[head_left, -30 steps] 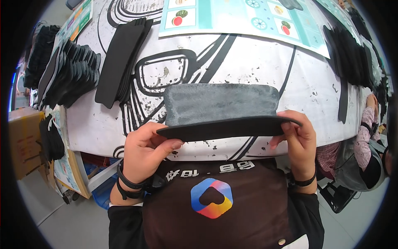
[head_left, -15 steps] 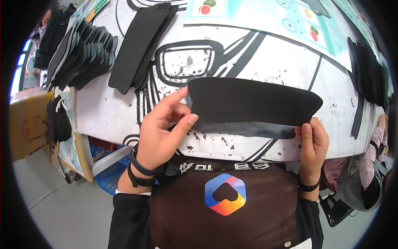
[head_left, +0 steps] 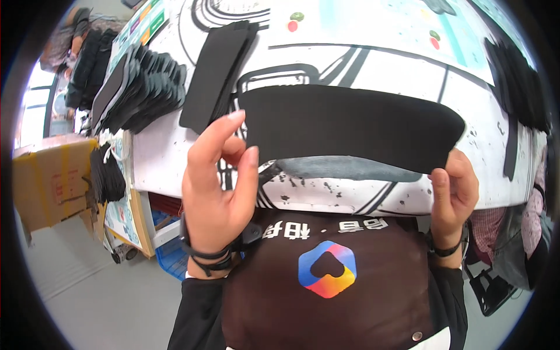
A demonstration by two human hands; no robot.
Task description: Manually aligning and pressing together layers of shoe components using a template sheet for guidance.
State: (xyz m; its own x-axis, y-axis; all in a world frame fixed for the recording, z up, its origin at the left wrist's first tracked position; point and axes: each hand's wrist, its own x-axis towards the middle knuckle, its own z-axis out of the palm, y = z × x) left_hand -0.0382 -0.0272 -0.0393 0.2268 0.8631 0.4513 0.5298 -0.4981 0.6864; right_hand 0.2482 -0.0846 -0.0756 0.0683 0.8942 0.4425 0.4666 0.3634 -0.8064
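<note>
A long black foam strip (head_left: 350, 125) with a curved lower edge is held up flat in front of me, above the table's near edge. My left hand (head_left: 219, 175) pinches its left end between thumb and fingers. My right hand (head_left: 455, 189) grips its lower right corner. A grey painted patch (head_left: 344, 169) on the table shows just under the strip.
The white table (head_left: 361, 64) has black line drawings and a light printed sheet (head_left: 373, 23) at the back. A stack of flat black pieces (head_left: 216, 73) lies left of centre, fanned black pieces (head_left: 140, 87) further left, more black pieces (head_left: 519, 81) at the right. A cardboard box (head_left: 49, 181) stands at the left.
The strip has been raised and turned so its black face is toward me; the grey side seen earlier no longer shows. Both hands have lifted with it and the view has closed in.
</note>
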